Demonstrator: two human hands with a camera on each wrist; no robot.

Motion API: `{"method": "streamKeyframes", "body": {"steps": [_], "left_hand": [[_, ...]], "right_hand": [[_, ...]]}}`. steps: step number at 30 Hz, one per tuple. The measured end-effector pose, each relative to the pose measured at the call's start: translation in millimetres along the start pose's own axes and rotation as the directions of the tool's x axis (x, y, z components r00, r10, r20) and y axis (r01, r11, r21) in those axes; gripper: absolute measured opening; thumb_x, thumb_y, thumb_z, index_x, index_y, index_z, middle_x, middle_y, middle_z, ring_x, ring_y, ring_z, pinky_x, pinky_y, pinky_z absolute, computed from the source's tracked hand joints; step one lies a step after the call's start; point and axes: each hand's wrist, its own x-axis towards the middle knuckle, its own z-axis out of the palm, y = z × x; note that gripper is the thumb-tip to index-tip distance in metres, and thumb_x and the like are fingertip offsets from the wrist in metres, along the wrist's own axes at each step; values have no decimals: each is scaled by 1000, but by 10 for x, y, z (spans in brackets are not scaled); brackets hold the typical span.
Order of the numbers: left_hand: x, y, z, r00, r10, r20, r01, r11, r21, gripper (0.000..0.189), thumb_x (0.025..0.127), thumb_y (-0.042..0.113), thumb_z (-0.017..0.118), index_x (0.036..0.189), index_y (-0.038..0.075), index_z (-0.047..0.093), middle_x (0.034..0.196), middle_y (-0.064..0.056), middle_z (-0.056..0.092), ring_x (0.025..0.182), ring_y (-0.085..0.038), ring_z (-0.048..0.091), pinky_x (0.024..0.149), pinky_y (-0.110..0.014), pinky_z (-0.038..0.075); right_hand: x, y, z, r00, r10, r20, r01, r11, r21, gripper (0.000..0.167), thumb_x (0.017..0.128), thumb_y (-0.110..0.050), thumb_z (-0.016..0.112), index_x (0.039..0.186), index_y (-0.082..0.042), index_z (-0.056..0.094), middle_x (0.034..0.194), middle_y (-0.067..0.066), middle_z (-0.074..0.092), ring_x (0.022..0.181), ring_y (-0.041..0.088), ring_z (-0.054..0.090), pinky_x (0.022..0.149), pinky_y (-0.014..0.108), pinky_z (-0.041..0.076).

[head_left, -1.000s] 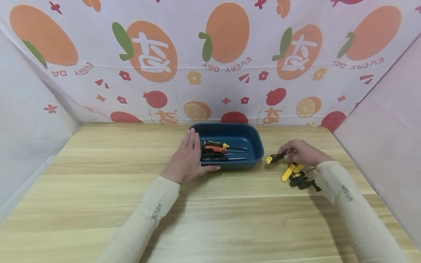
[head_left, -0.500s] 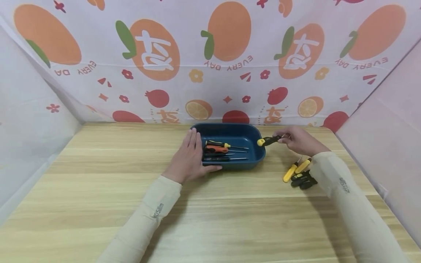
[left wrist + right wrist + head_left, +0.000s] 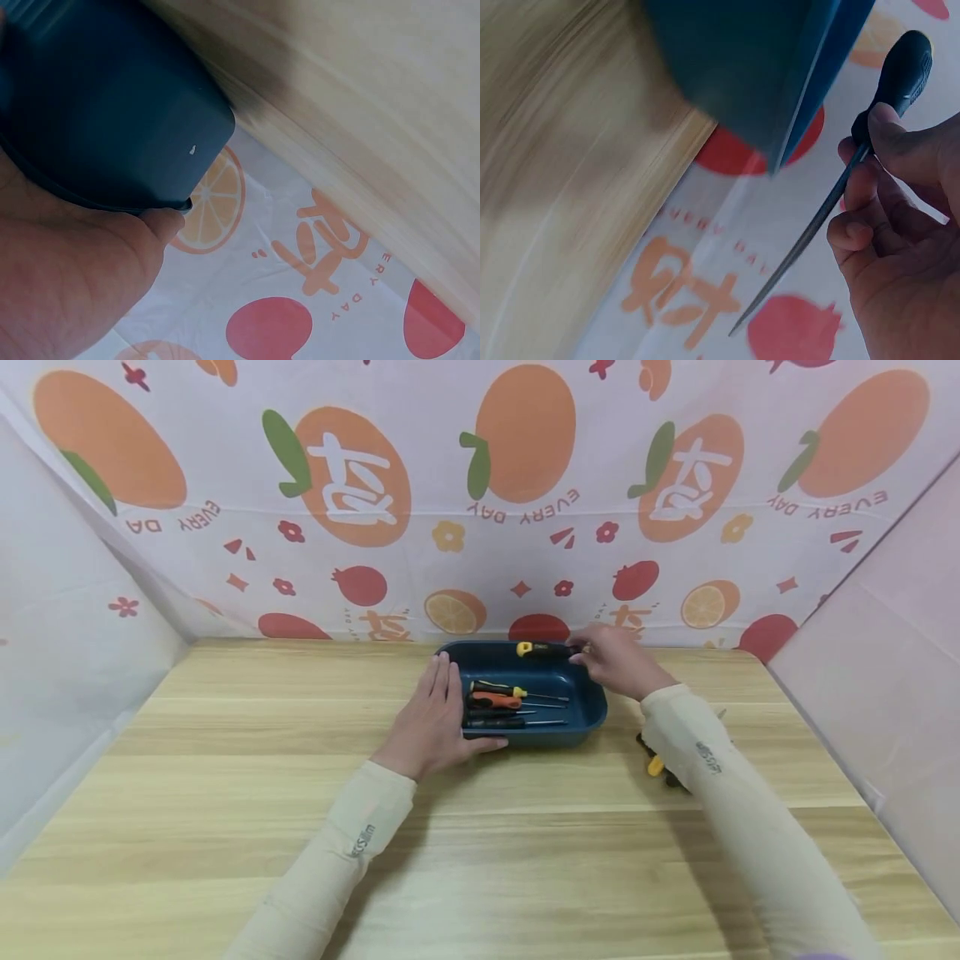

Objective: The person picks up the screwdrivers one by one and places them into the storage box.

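Observation:
My left hand (image 3: pixel 426 720) rests against the left end of a dark blue plastic bin (image 3: pixel 543 740), fingers straight along the rim and thumb on the front wall. Over the bin's back right part, my right hand (image 3: pixel 617 662) pinches a screwdriver (image 3: pixel 543 650) with a black handle and yellow end. The right wrist view shows thumb and fingers at the base of the handle (image 3: pixel 904 75), and the bare shaft (image 3: pixel 802 244) pointing away. Inside the bin lie an orange-and-black screwdriver (image 3: pixel 495 701), a black-and-yellow screwdriver (image 3: pixel 491 688) and dark-handled ones (image 3: pixel 495 723).
On the wooden table (image 3: pixel 480 860), right of the bin, more screwdrivers (image 3: pixel 656 766) with yellow and black handles are partly hidden under the right sleeve (image 3: pixel 693 743). A fruit-printed cloth (image 3: pixel 420 560) hangs along the back edge, close behind the bin.
My right hand has lifted the screwdriver from beside the pile and carried it left, over the bin's back rim. The left hand and the bin have stayed put.

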Motion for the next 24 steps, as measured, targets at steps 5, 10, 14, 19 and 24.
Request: {"method": "streamKeyframes", "body": {"steps": [5,10,14,19,24], "left_hand": [[3,-2,12,1000,-2,1,2,1000,-9,130,79,85,57,154,-15,19,162,-32,18,152,-42,15,124,-44,15],[9,-2,9,1000,5,-12,-5,1000,1,130,79,85,57,153,-16,20,161,-33,19,152,-42,17,125,-43,14],[21,4,10,1000,8,-22,-8,1000,1,130,79,84,57,153,-17,21,160,-34,20,151,-42,18,125,-43,14],[29,10,13,999,22,-41,-21,1000,18,129,79,84,57,151,-18,23,159,-35,22,151,-42,19,125,-43,14],[35,3,7,999,18,-48,-17,999,30,128,79,84,57,151,-17,25,159,-35,24,151,-42,21,125,-43,16]], "right_hand": [[148,-177,134,1000,-25,13,26,999,-43,30,96,-11,71,124,0,69,116,14,69,101,28,62,94,42,56],[282,-286,285,998,-61,30,63,995,-71,27,95,-11,72,120,0,71,111,14,70,98,27,63,96,41,55],[349,-333,375,997,-44,71,48,997,-59,26,95,-9,71,119,0,72,111,13,69,98,26,62,96,40,55],[414,-357,452,991,-20,131,25,999,-39,27,97,-8,69,122,1,71,115,14,69,104,26,63,99,42,53],[477,-385,513,986,-18,164,28,998,-60,28,97,-9,69,123,1,70,117,15,69,104,25,64,99,42,53]]}}
